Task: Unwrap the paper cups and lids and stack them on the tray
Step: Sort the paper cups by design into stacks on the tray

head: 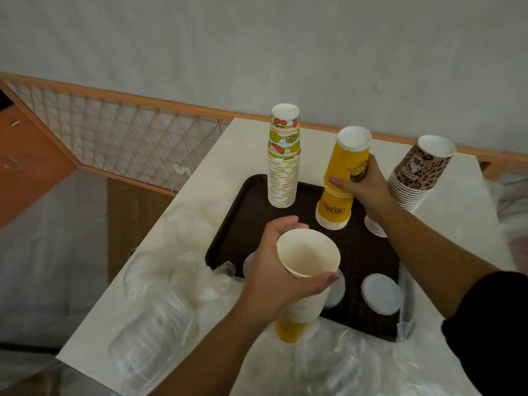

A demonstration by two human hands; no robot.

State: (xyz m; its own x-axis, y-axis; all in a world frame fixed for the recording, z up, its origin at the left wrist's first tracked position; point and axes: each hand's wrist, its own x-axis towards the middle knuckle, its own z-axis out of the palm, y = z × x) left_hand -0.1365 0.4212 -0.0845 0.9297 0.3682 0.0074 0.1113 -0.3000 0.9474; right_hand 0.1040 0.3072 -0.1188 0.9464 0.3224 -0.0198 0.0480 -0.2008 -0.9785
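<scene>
Cups stand upside down in stacks at the brown tray's (228,224) far edge. Right hand (363,185) grips the yellow stack (341,178) at 12 o'clock, with the fruit-print stack (283,155) at 11 and the leopard stack (417,175) at 1. Left hand (274,270) wraps a second yellow stack (307,281) (mouth up) at 6 o'clock, beside a white lid (381,294) on the tray.

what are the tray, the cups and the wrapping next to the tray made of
Tray: likely hard plastic, dark brown, with a fine textured matte surface.
Yellow cups: paper, going by the printed outsides, plain white insides and rolled rims; probably a thin coating.
Wrapping: thin clear plastic film, crinkled and see-through.
White lid on the tray: looks like smooth plastic, though I can't be sure.
</scene>
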